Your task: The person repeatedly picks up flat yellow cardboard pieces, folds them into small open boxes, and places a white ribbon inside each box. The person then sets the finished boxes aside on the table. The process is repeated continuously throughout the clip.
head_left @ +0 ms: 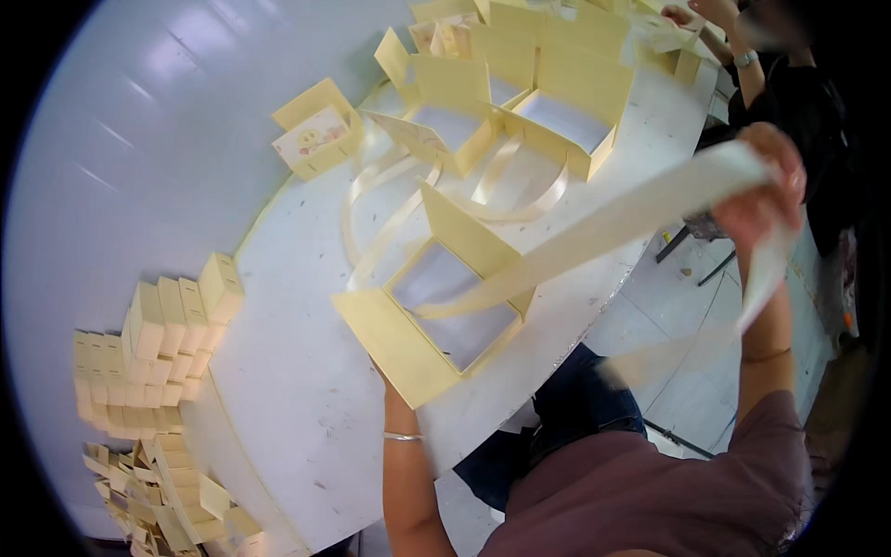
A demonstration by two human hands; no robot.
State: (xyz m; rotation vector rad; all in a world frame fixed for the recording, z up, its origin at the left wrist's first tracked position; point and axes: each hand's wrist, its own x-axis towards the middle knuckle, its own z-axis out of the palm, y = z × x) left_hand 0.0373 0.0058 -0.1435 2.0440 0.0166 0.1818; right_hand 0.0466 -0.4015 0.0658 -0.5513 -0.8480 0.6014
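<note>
An open pale yellow box (pixel 394 348) with a light grey-lilac inside lies in front of me, its lid and front flap folded out. My left forearm (pixel 406 464), with a bangle at the wrist, reaches under the flap, which hides the fingers. Raised out to the right, my right hand (pixel 766 190) is closed around a cream ribbon (pixel 603 227). One length of the ribbon stretches down into the box; the other end hangs below my hand, blurred by motion.
More open yellow boxes (pixel 575 121) with ribbons (pixel 548 197) stand at the table's far side, beside a box with a printed card (pixel 320 139). Stacks of closed boxes (pixel 162 325) stand at left. Another person's hands (pixel 715 14) show at top right, near a stool (pixel 673 243).
</note>
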